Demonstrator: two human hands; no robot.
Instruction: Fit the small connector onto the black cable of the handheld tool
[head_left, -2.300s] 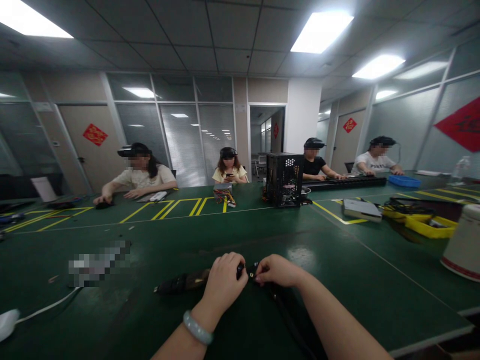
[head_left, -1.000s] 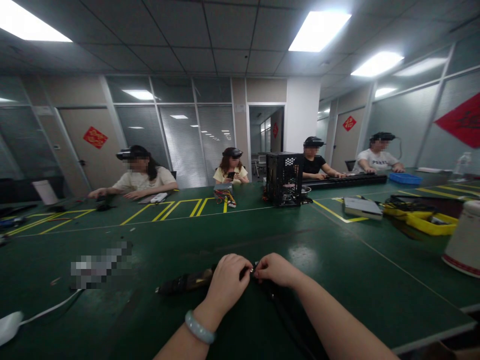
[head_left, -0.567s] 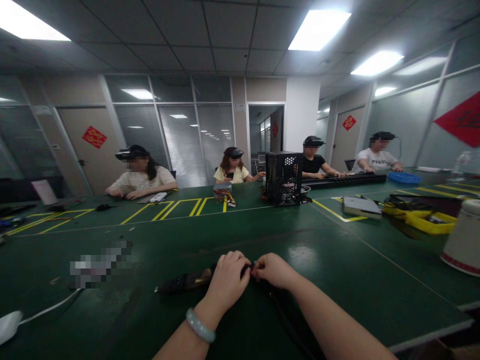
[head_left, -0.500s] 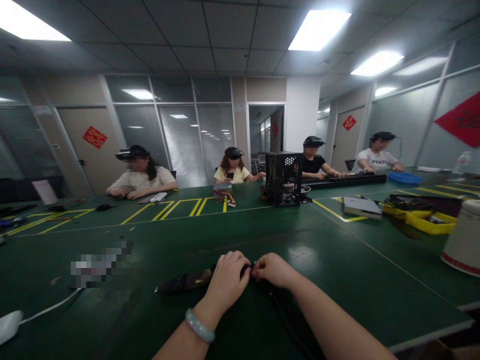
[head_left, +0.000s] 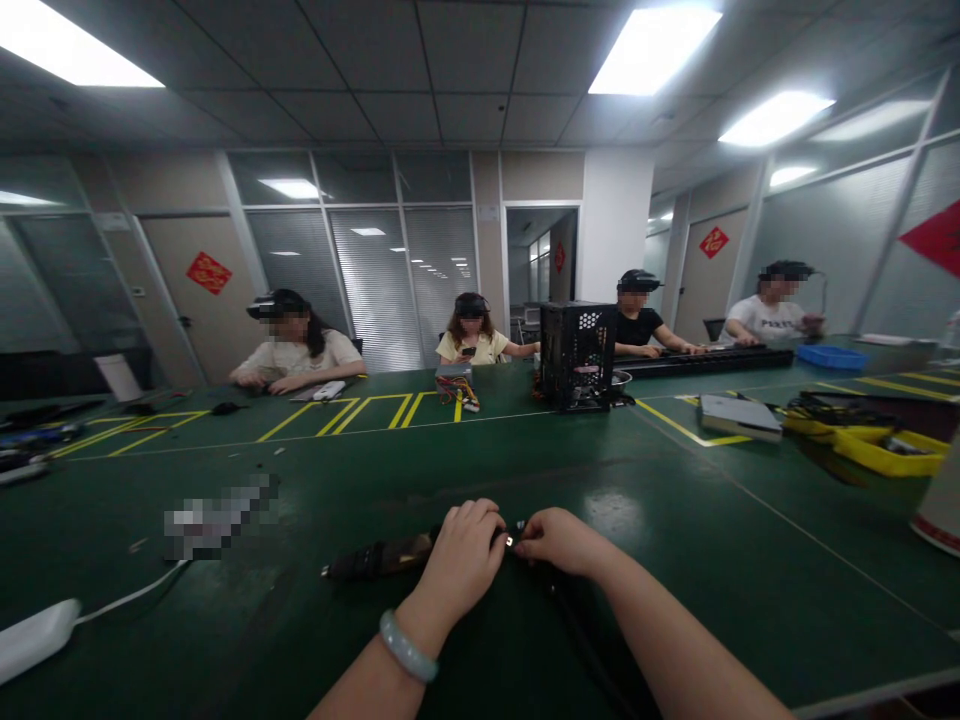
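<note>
On the green table [head_left: 337, 470], a long dark device [head_left: 375, 560] with a narrow tip lies to the left of my left hand [head_left: 469, 548]. My left hand, with a pale green bangle above the wrist, is closed over its right end and covers that part. My right hand [head_left: 559, 540] is close by on the right, thumb and fingers pinched together. Between my fingertips shows a small bright metal piece [head_left: 510, 541]; its kind is too small to tell. A thick dark cord [head_left: 581, 625] runs from under my right hand toward me. What the right fingers pinch is mostly hidden.
A black computer case [head_left: 577, 355] stands ahead, beside a power supply [head_left: 454, 382] with loose wires. Yellow trays [head_left: 889, 452] and a flat silver box [head_left: 739, 417] lie right. A white adapter [head_left: 37, 640] with a cable is left. Several people sit across the table.
The view has turned slightly left. My fingertips have drawn a little apart, and the bright metal piece between them now shows. At the far right, a person has raised a hand.
</note>
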